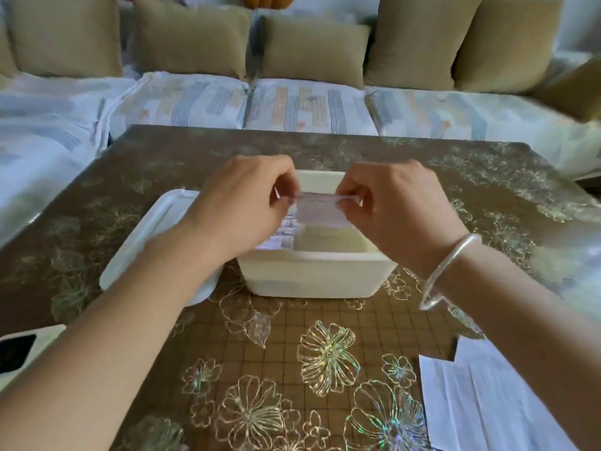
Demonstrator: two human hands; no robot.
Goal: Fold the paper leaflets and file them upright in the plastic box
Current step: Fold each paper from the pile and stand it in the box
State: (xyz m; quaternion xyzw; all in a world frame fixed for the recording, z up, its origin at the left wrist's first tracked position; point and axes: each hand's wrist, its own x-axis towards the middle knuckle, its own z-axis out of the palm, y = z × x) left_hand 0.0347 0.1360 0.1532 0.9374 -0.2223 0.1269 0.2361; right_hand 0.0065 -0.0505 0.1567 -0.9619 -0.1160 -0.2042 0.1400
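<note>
A white plastic box stands open at the middle of the table. Above its opening I hold a folded white leaflet upright by its top edge. My left hand pinches the leaflet's left end and my right hand pinches its right end. Inside the box, at its left side, other folded leaflets with printed text lean together. The right part of the box's inside looks bare. A silver bangle sits on my right wrist.
The box's white lid lies just left of the box, partly under my left forearm. Unfolded white sheets lie at the table's near right corner. A dark phone rests at the near left edge. A cushioned sofa runs behind the table.
</note>
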